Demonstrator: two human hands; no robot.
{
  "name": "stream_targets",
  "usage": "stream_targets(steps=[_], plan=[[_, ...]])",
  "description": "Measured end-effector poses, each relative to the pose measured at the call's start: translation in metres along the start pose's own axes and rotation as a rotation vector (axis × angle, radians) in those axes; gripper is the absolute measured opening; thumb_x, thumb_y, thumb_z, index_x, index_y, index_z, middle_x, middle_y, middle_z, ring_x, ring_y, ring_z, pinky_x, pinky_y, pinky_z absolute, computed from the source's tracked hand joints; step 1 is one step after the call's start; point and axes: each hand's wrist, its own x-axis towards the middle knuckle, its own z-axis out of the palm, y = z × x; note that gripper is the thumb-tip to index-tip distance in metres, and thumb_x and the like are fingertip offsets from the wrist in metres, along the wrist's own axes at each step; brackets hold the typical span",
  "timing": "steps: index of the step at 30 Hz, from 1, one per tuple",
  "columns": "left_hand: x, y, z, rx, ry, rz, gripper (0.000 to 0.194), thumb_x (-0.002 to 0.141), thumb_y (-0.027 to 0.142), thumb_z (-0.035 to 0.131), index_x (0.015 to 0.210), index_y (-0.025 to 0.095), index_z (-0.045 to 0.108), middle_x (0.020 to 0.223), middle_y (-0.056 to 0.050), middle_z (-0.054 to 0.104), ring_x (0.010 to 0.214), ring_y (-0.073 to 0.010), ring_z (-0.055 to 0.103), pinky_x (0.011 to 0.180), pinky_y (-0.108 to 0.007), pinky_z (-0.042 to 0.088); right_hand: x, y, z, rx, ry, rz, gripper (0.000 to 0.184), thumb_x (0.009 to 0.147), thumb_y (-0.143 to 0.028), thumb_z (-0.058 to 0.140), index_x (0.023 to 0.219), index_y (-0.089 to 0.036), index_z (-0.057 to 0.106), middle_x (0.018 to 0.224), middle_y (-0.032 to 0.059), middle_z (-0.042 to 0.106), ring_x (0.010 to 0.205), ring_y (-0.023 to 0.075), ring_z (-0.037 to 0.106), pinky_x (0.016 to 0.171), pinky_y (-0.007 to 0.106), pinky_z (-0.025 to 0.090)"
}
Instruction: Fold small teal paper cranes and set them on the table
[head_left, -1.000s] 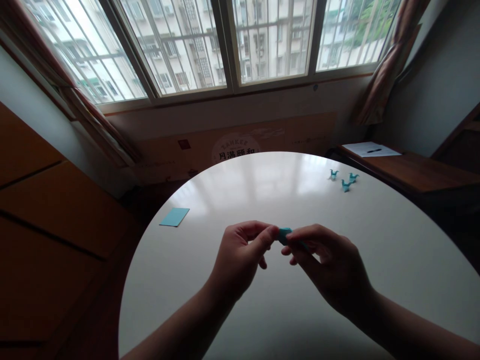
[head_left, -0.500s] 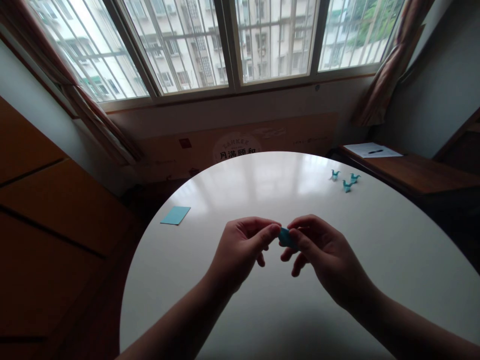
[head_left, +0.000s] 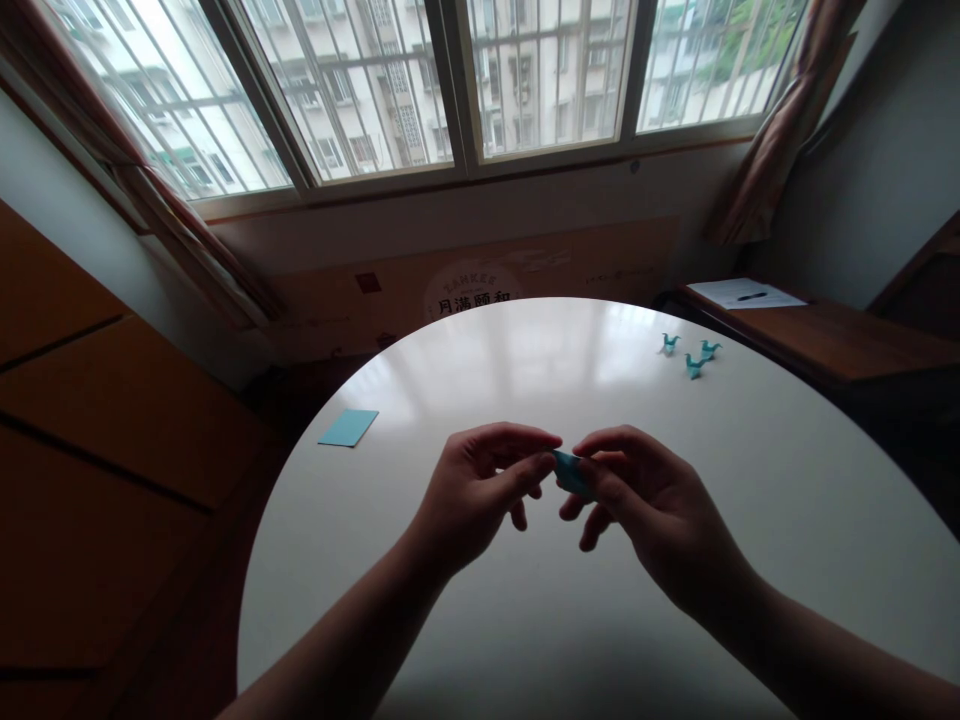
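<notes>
A small folded piece of blue paper [head_left: 571, 474] is held above the table between my two hands. My right hand [head_left: 651, 490] pinches its right side between thumb and fingers, which cover part of it. My left hand [head_left: 480, 488] has its thumb and index finger at the paper's left end, the thumb tip against the edge and the index tip just above. The lower fingers of both hands hang loosely curled beneath. The paper's exact folds are too dark to make out.
Three small folded blue paper birds [head_left: 694, 366] stand at the back right of the round white table [head_left: 525, 620]. Flat square blue paper [head_left: 349, 428] lies near its left edge. A brown side table [head_left: 847, 335] at right bears a white sheet [head_left: 739, 292] and a pen [head_left: 752, 296].
My left thumb and index finger have parted slightly at the paper's left end, showing more of it. My right hand keeps its pinch. The whole view has shifted a little.
</notes>
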Motion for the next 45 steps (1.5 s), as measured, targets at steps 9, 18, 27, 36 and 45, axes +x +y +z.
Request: stream_targets(steps=[9, 18, 27, 36, 45], plan=[[-0.003, 0.005, -0.004, 0.225, -0.054, 0.153, 0.004, 0.085, 0.012, 0.071, 0.087, 0.014, 0.069, 0.063, 0.002, 0.066, 0.05, -0.01, 0.063, 0.047, -0.018, 0.052, -0.001, -0.003, -0.001, -0.046, -0.04, -0.028, 0.012, 0.095, -0.03, 0.068, 0.106, -0.026, 0.066, 0.087, 0.0014, 0.072, 0.073, 0.0174, 0.073, 0.052, 0.024, 0.062], [0.0, 0.005, -0.004, 0.103, -0.043, 0.094, 0.004, 0.084, 0.015, 0.073, 0.084, 0.013, 0.068, 0.061, 0.002, 0.065, 0.048, -0.0096, 0.062, 0.046, -0.018, 0.053, -0.002, 0.0, 0.004, -0.081, 0.002, -0.066, 0.015, 0.092, -0.026, 0.072, 0.104, -0.025, 0.064, 0.076, -0.0011, 0.073, 0.064, 0.0149, 0.071, 0.052, 0.022, 0.06], [-0.001, 0.008, -0.006, 0.031, -0.12, 0.024, 0.009, 0.086, 0.021, 0.073, 0.085, 0.014, 0.068, 0.058, 0.001, 0.065, 0.045, -0.011, 0.062, 0.037, -0.016, 0.049, -0.004, -0.004, 0.004, -0.033, -0.019, -0.08, 0.016, 0.089, -0.02, 0.074, 0.102, -0.024, 0.067, 0.077, -0.0001, 0.073, 0.066, 0.0169, 0.073, 0.054, 0.025, 0.063], [-0.005, 0.006, -0.001, 0.142, 0.04, 0.031, 0.007, 0.081, 0.01, 0.071, 0.085, 0.016, 0.071, 0.07, 0.0, 0.07, 0.054, -0.012, 0.065, 0.041, -0.016, 0.05, -0.004, -0.002, 0.003, -0.177, 0.023, -0.059, 0.012, 0.091, -0.027, 0.071, 0.1, -0.023, 0.065, 0.076, 0.0006, 0.068, 0.063, 0.0167, 0.068, 0.055, 0.029, 0.061], [-0.008, 0.015, 0.004, 0.404, 0.092, 0.237, 0.002, 0.083, 0.016, 0.074, 0.083, 0.017, 0.073, 0.071, -0.001, 0.069, 0.066, -0.0136, 0.066, 0.047, -0.016, 0.049, 0.001, -0.001, -0.001, -0.151, -0.021, 0.061, 0.021, 0.095, -0.04, 0.067, 0.1, -0.02, 0.065, 0.085, 0.0045, 0.069, 0.07, 0.0176, 0.069, 0.047, 0.022, 0.057]])
